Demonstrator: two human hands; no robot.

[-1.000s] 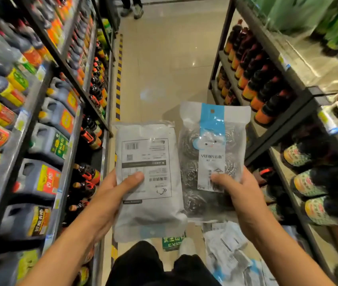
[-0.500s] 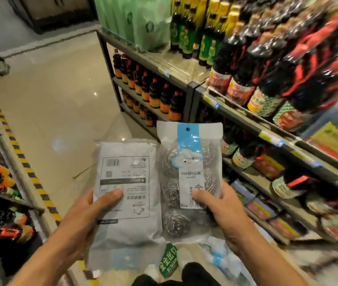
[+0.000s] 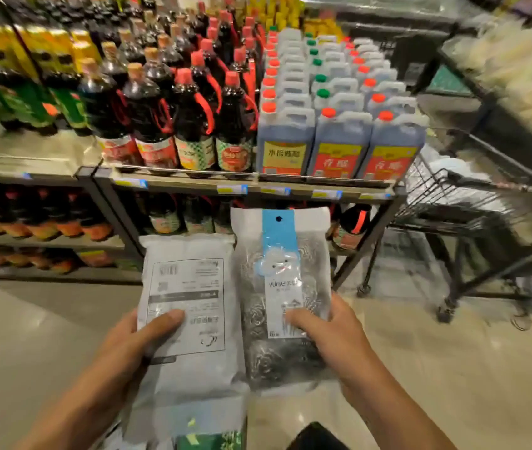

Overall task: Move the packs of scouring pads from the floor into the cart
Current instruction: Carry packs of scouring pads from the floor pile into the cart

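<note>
Supermarket aisle w/ glossy beige tile floor (image 3: 436,368), overhead light reflecting off it. Dark metal shelving unit (image 3: 258,186) runs across the view, price tags along its front edge. Top shelf: dark sauce bottles (image 3: 193,125) w/ red caps and red cords at centre, yellow-and-green-labelled bottles (image 3: 31,76) toward the left end, grey jugs (image 3: 339,141) w/ red or green caps toward the right end. Lower shelves hold more dark bottles (image 3: 31,219) w/ orange labels. Right side blurred.
</note>
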